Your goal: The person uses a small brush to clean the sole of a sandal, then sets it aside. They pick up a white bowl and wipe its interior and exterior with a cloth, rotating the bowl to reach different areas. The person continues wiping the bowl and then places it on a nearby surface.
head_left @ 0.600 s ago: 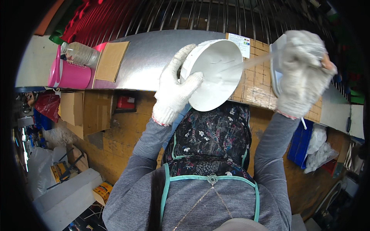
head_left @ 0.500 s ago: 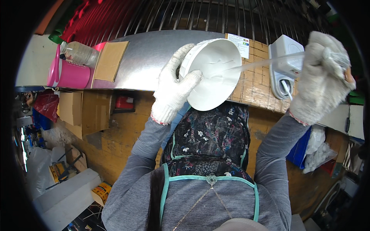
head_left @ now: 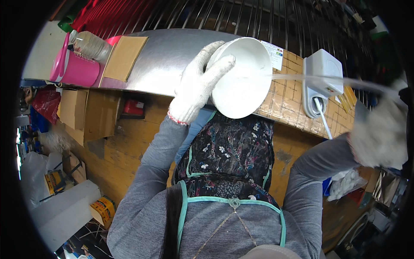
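Observation:
A white, round, bowl-shaped piece [head_left: 243,84] is tilted with its hollow side toward me above the bench's front edge. My left hand [head_left: 196,82], in a white knit glove, grips its left rim, thumb inside and fingers around the outside. From the hollow a narrow strip of clear plastic film [head_left: 310,77] stretches taut to the right. It runs toward my right hand [head_left: 379,134], also gloved, at the far right. Motion blurs that hand, so its fingers are not distinct, but the film leads to it.
A white box-shaped device [head_left: 322,71] with a cable stands on a taped cardboard sheet [head_left: 286,101]. A metal bench top [head_left: 168,52] carries cardboard [head_left: 124,58], a pink bucket [head_left: 79,71] and a clear bottle [head_left: 90,46] at left. Metal rods [head_left: 207,17] line the back.
My right hand has swung farther right and down, drawing the film strip out longer. The white bowl-shaped piece has turned slightly in my left hand, which keeps its grip.

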